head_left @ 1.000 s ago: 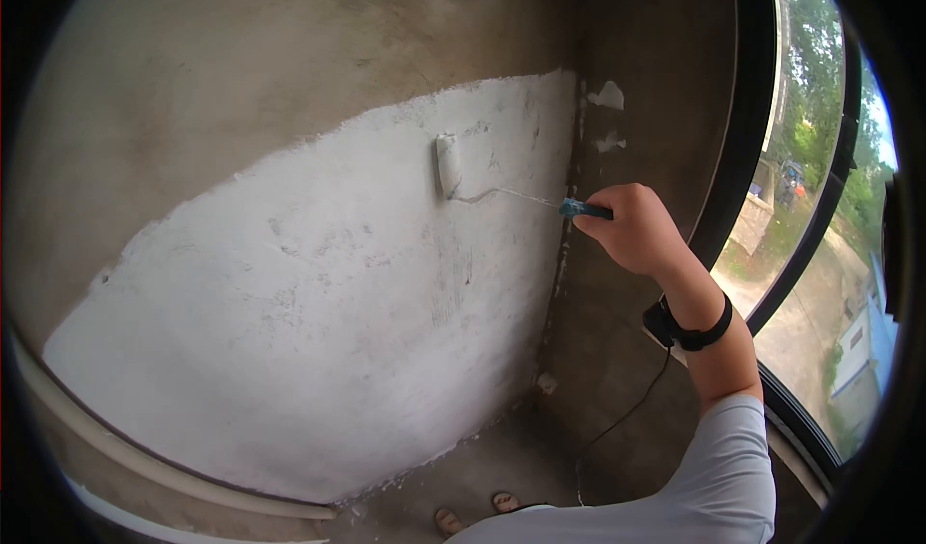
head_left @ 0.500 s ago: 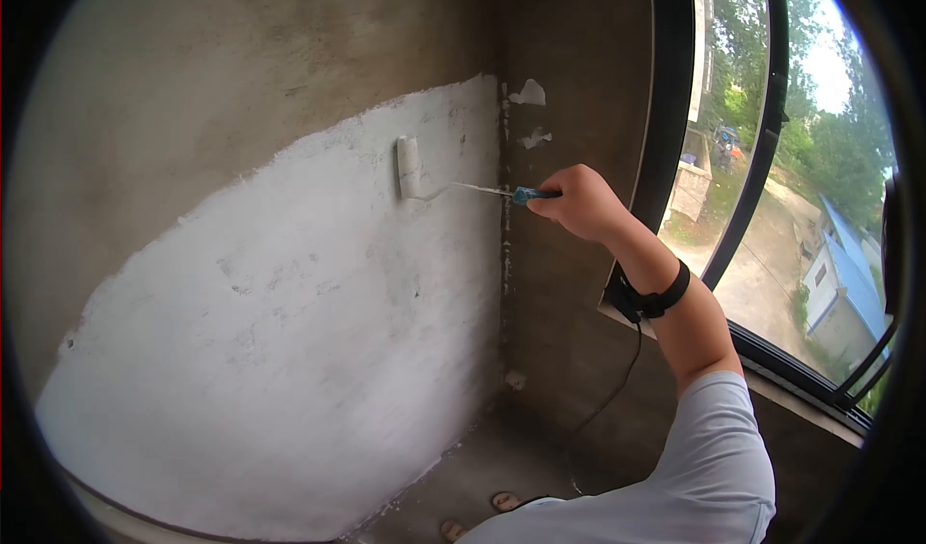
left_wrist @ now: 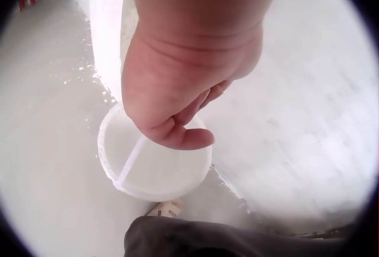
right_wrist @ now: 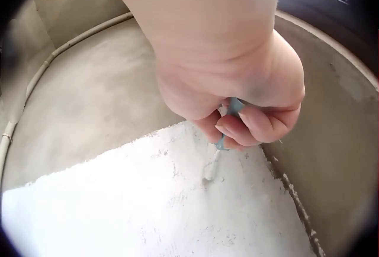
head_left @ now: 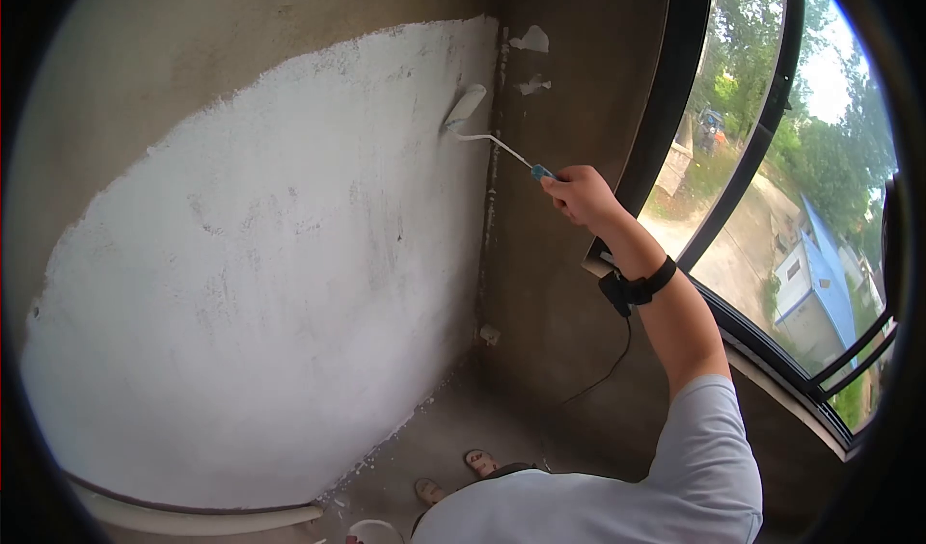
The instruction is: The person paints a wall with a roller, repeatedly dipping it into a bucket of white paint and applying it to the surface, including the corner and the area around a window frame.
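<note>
My right hand (head_left: 584, 195) grips the blue handle (head_left: 542, 172) of a paint roller. The white roller sleeve (head_left: 467, 107) is tilted against the white-coated part of the wall, close to the corner. In the right wrist view, fingers curl round the roller's handle (right_wrist: 234, 106), and the sleeve (right_wrist: 209, 170) shows beyond them over the white coat. My left hand (left_wrist: 172, 91) hangs with loosely curled fingers, holding nothing. Beneath it in the left wrist view is a round bucket (left_wrist: 102, 144) with pale contents and a white strip across it.
White coating (head_left: 260, 322) covers the lower wall, with bare grey plaster (head_left: 174, 42) above. A black-framed window (head_left: 743, 177) stands on the right. White spatters (left_wrist: 98, 76) dot the floor. A pale pipe (head_left: 193, 515) runs along the lower left. A cable (head_left: 617, 359) hangs from the right wrist camera.
The roller has moved right towards the corner, its sleeve going from nearly upright to tilted. The head view has shifted, bringing the bucket's rim in at the bottom.
</note>
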Available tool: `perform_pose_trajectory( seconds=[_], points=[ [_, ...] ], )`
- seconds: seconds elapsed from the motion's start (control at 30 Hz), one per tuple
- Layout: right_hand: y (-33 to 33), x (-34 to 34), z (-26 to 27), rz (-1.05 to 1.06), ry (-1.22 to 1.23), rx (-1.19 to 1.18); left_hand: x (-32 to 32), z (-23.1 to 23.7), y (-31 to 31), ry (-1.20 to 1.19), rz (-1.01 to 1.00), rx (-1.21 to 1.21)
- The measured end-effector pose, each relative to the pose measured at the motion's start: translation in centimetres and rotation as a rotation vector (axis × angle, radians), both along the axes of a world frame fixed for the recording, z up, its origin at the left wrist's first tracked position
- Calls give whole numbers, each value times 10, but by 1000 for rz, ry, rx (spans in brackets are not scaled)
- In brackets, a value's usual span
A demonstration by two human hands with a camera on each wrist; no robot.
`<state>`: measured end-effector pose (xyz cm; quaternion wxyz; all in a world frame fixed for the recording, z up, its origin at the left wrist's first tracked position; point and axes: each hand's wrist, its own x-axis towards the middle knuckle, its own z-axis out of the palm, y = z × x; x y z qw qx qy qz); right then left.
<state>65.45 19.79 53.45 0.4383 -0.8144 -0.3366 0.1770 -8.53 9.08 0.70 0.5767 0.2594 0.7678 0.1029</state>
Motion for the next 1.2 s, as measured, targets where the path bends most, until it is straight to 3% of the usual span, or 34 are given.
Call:
perform_pose_trajectory(
  seconds=[0.03, 0.1, 0.27, 0.33, 0.47, 0.57, 0.6, 0.83, 0.9, 0.97, 1.2],
  points=[
    [-2, -7, -11, 10, 10, -18, 6, 2, 4, -342, 630, -93],
    [-7, -29, -39, 47, 50, -5, 4, -37, 28, -325, 670, -188],
    [-34, -60, -158, 204, 139, -44, 45, -28, 56, -411, 524, -78],
    [-53, -70, -217, 329, 106, -63, 65, -4, 69, -322, 467, -29],
    [-76, -127, -280, 537, 379, -247, 87, 19, 86, -374, 447, 18],
    [-75, -160, -320, 690, 372, -364, 106, 55, 92, -421, 424, 92],
    [-70, -171, -332, 763, 247, -394, 113, 61, 93, -412, 419, 98],
    [-31, -246, -328, 1082, -137, -453, 128, 116, 104, -487, 418, 164],
    [-23, -265, -302, 1145, -237, -493, 134, 120, 109, -517, 434, 165],
    [-21, -266, -304, 1194, -276, -415, 141, 130, 113, -522, 444, 169],
    [-22, -272, -313, 1238, -283, -666, 165, 137, 118, -489, 408, 139]
  ],
)
